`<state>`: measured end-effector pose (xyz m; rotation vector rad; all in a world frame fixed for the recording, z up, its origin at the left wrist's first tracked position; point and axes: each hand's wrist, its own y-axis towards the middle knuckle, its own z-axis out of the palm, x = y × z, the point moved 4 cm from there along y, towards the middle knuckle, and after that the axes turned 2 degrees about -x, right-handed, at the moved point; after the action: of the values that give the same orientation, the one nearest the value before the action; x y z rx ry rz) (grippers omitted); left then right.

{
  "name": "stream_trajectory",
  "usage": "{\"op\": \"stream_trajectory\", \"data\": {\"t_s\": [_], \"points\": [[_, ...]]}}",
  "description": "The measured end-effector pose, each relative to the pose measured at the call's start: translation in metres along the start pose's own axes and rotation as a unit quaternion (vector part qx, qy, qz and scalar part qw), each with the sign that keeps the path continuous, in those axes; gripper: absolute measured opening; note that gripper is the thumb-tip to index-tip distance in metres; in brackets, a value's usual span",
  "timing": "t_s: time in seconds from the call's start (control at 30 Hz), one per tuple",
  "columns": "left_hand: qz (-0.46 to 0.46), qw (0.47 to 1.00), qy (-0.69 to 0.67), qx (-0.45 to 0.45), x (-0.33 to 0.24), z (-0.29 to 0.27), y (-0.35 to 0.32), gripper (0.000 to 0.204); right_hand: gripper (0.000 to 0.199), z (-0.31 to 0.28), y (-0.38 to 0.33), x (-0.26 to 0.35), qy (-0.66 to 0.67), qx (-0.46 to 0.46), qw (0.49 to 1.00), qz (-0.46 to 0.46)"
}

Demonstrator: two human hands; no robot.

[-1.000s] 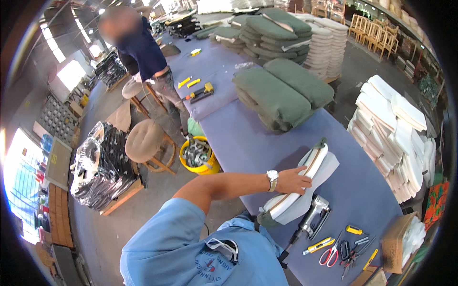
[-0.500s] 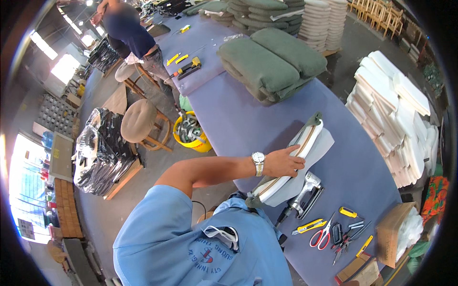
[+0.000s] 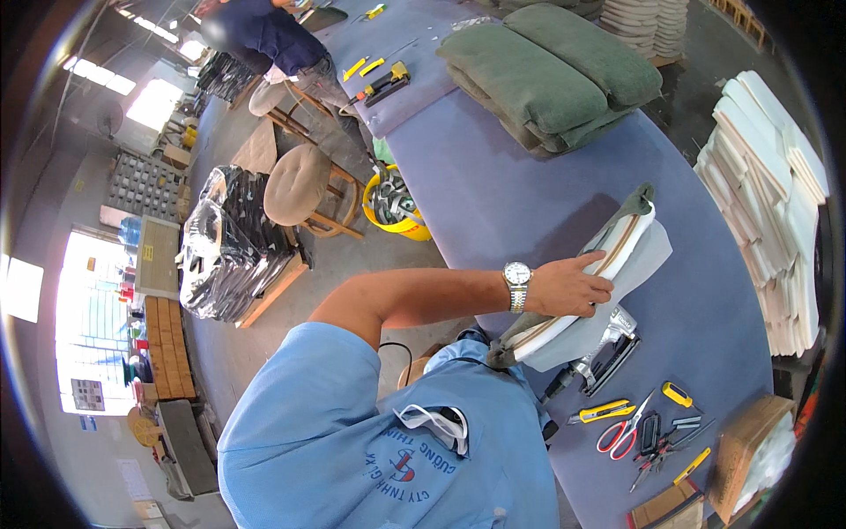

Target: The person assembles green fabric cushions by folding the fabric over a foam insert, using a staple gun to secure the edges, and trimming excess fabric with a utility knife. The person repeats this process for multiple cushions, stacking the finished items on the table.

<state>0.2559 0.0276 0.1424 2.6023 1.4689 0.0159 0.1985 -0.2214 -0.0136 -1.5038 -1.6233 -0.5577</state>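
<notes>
My left hand (image 3: 571, 287), with a watch (image 3: 517, 284) on its wrist, lies across a padded piece (image 3: 631, 238) near the table's front edge. The piece has a green fabric cover, a white padded edge with a brown strip, and a thin pale sheet hanging out on its right side. My fingers bend over the edge, with the thumb side hidden. Beside the piece rests a metal staple gun (image 3: 610, 346), partly under the pale sheet. My right hand is not in view.
Scissors (image 3: 624, 429), a yellow cutter (image 3: 606, 411) and pliers (image 3: 652, 458) lie at the near right, beside a cardboard box (image 3: 745, 450). Folded green covers (image 3: 546, 79) sit farther back. White foam sheets (image 3: 767, 212) are stacked at right. A yellow bucket (image 3: 414, 231) stands left of the table.
The whole view has shifted, so the table appears farther right and higher. My left hand stays on the padded piece. The person at the back leans farther over.
</notes>
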Motion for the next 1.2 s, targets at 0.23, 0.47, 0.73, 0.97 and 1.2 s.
{"op": "stream_trajectory", "data": {"t_s": [0.23, 0.47, 0.73, 0.97, 1.2], "points": [[0.012, 1.000, 0.017, -0.017, 0.002, 0.004, 0.004, 0.019, 0.028, -0.001, 0.004, 0.002, -0.006, -0.011, 1.000, 0.001], [0.018, 1.000, -0.001, -0.010, 0.007, 0.006, 0.000, 0.015, 0.028, 0.004, 0.002, 0.000, -0.007, -0.016, 1.000, 0.001], [0.028, 1.000, 0.005, -0.006, 0.006, 0.007, 0.002, 0.016, 0.029, -0.001, 0.004, -0.006, -0.003, -0.012, 1.000, -0.005], [0.020, 1.000, -0.004, -0.012, 0.007, 0.015, -0.004, 0.018, 0.029, -0.033, 0.001, 0.011, 0.023, 0.005, 0.998, -0.051], [0.030, 0.999, 0.009, -0.009, 0.016, 0.018, -0.010, 0.021, 0.030, -0.176, -0.007, 0.174, 0.016, 0.016, 0.948, -0.318]]}}
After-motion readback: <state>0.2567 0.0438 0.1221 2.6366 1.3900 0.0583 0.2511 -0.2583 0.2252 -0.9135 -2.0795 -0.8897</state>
